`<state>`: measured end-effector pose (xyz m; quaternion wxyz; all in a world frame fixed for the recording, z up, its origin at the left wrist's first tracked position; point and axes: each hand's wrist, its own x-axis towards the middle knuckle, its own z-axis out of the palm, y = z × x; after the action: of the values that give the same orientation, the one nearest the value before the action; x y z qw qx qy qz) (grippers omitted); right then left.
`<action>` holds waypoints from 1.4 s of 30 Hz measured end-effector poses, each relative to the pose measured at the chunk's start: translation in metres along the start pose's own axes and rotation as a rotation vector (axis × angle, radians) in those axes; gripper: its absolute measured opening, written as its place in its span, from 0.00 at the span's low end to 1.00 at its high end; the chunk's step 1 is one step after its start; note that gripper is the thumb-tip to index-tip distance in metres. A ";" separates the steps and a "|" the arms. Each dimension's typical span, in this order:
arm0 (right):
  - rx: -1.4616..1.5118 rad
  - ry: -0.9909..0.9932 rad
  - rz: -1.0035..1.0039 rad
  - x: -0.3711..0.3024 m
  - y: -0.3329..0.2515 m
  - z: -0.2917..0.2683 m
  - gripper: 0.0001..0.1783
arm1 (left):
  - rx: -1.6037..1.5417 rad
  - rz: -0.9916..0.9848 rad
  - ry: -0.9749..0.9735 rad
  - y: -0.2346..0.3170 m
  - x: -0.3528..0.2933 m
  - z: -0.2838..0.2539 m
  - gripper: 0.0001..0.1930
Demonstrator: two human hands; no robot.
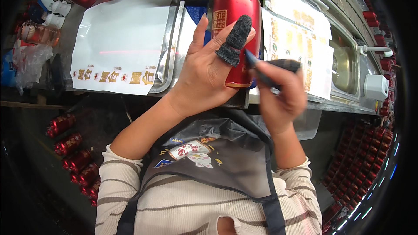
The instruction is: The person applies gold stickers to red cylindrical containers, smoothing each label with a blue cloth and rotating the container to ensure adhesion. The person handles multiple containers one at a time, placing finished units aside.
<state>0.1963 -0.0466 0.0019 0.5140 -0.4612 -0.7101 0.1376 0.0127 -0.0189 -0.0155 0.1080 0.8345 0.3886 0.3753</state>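
A glossy red bottle [235, 6] with gold print lies in a dark holder, its neck pointing away from me. My left hand [207, 72] lies over the bottle's left side and holds it; a fuzzy black cover [238, 39] wraps one digit, which presses on the red surface. My right hand [283, 93] is closed around a dark tool [285, 64] with a narrow bluish tip, smeared by motion. The tip is at the bottle's lower right side, close to the covered digit; whether it touches cannot be told. The tool's exact kind is unclear.
On the left, a metal tray [167, 67] bears a white sheet [119, 39] with gold decals along its near edge. More decal sheets [320, 67] lie at right, before a metal sink [346, 67]. Red bottles [69, 143] stand below the bench on both sides.
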 end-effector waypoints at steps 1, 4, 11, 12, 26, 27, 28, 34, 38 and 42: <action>-0.022 -0.087 -0.124 0.000 -0.007 -0.002 0.20 | 0.020 -0.015 -0.009 0.004 0.000 0.001 0.45; 0.082 -0.182 -0.162 -0.001 -0.014 -0.002 0.23 | -0.001 -0.062 0.011 0.003 -0.003 -0.001 0.43; 0.224 -0.230 -0.061 0.000 -0.014 -0.018 0.20 | -0.124 -0.223 0.001 -0.008 -0.027 0.000 0.51; 0.099 -0.099 0.097 -0.002 -0.014 -0.019 0.14 | -0.127 -0.257 -0.026 -0.013 -0.033 0.000 0.53; 0.369 0.140 0.783 -0.015 0.017 -0.013 0.08 | -0.171 -0.248 0.018 0.001 -0.029 0.003 0.51; 0.427 0.151 0.697 -0.013 0.003 -0.010 0.09 | -0.193 -0.289 0.014 -0.003 -0.034 0.006 0.48; 0.484 0.161 0.609 -0.010 -0.015 -0.004 0.10 | -0.145 -0.268 -0.014 -0.007 -0.036 0.006 0.47; 0.322 0.159 0.745 -0.021 0.030 -0.013 0.09 | -0.038 -0.249 -0.004 0.001 -0.043 0.003 0.34; 0.595 0.182 0.737 -0.009 0.001 -0.007 0.05 | 0.085 -0.230 -0.024 0.009 -0.039 -0.001 0.28; 0.607 0.033 0.762 -0.008 -0.002 -0.018 0.02 | 0.110 -0.222 -0.020 0.023 -0.045 -0.001 0.26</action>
<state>0.2114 -0.0592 0.0064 0.5495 -0.5197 -0.4103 0.5095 0.0058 -0.0676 -0.0282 0.1068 0.7947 0.4975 0.3309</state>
